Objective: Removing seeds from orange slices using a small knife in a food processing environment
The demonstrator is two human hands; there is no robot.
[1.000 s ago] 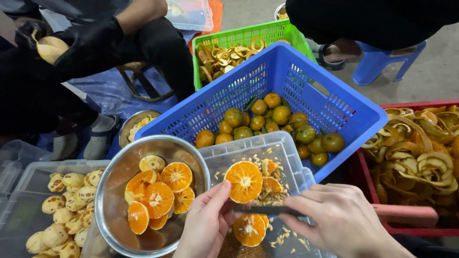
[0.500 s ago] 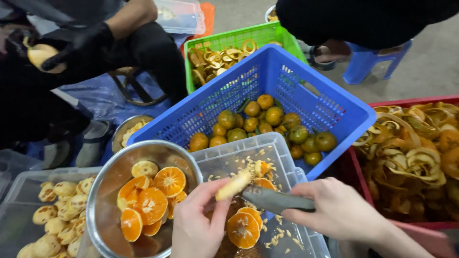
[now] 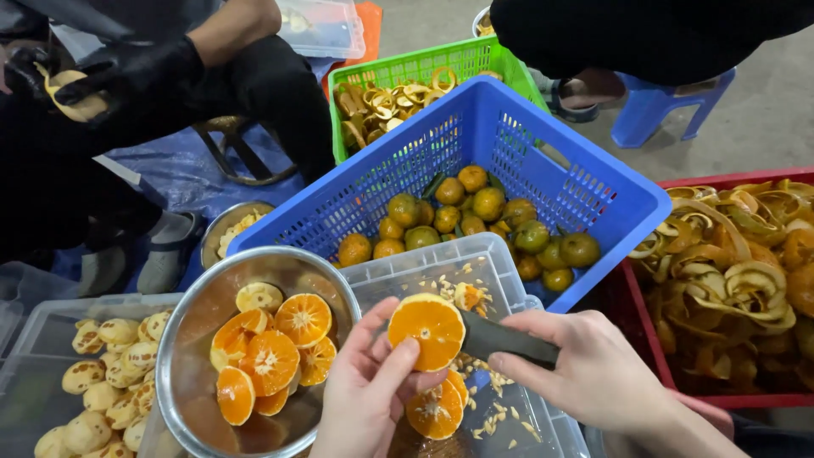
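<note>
My left hand (image 3: 366,397) holds a peeled orange half (image 3: 426,331), cut face up, over a clear plastic tub (image 3: 509,280). My right hand (image 3: 593,373) grips a dark knife handle (image 3: 500,337) whose blade end sits against the right side of that half. Another cut half (image 3: 434,409) lies in the tub beneath, among scattered seeds. Left of my left hand, a steel bowl (image 3: 203,314) holds several cut orange halves (image 3: 271,356).
A blue basket (image 3: 610,195) of whole green-orange citrus sits behind the tub. A green basket (image 3: 407,72) and a red crate (image 3: 729,280) hold peels. A clear tub of peeled fruit (image 3: 93,382) is lower left. Another person's black-gloved hand (image 3: 127,76) peels fruit upper left.
The orange half was turned edge-on half a second ago; it now faces cut side up in my left hand, with the knife at its right side. The view has shifted slightly.
</note>
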